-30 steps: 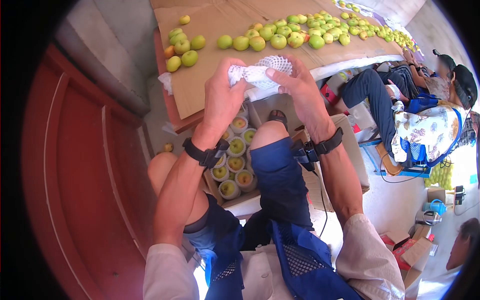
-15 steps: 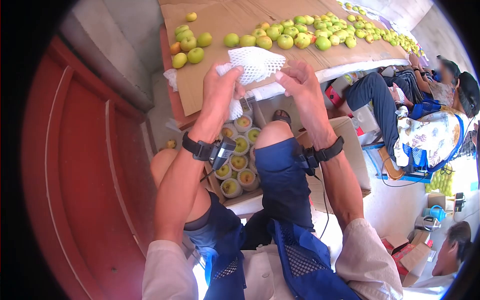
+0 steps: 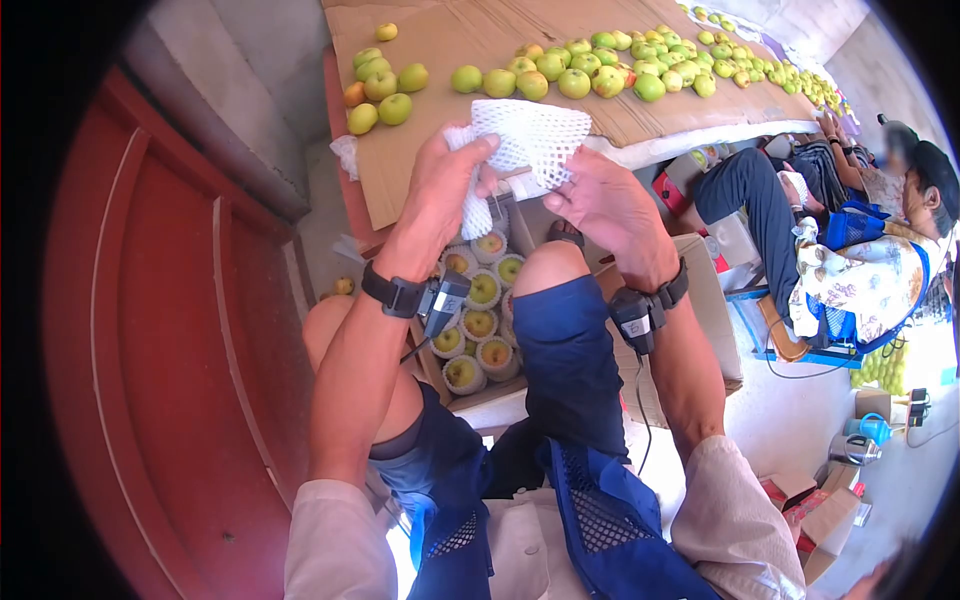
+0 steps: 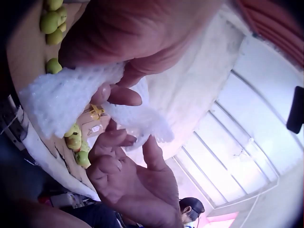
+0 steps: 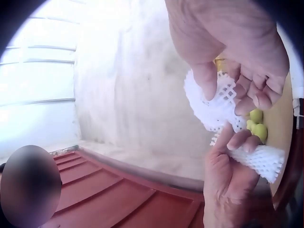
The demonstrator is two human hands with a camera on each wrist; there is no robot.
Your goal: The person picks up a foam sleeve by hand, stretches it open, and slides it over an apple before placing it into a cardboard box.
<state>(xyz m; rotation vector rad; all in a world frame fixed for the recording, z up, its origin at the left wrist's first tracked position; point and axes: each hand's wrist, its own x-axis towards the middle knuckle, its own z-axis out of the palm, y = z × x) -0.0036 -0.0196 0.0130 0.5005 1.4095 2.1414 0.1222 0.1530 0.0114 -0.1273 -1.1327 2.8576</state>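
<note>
A white foam fruit net (image 3: 530,130) is spread between the two hands, just in front of the table edge. My left hand (image 3: 437,190) grips it at its left end, and a bunched white foam piece (image 3: 477,212) hangs down out of the same grip. At the net's right edge my right hand (image 3: 615,205) pinches the mesh with thumb and fingertips. In the right wrist view the net (image 5: 209,104) bulges open beside the right thumb. Below the hands, several apples (image 3: 480,290) in white foam nets sit in rows inside a cardboard box (image 3: 490,400).
Loose green apples (image 3: 573,84) lie along the cardboard-covered table (image 3: 440,30), with a smaller group (image 3: 380,85) at its left corner. A red door (image 3: 180,350) stands close on the left. At the right a seated person (image 3: 860,250) works near the table. Open box flaps (image 3: 690,300) lie beside my knee.
The net went from bunched up to spread out flat between the hands. My right hand came off its edge, then moved back in and took hold of its right side.
</note>
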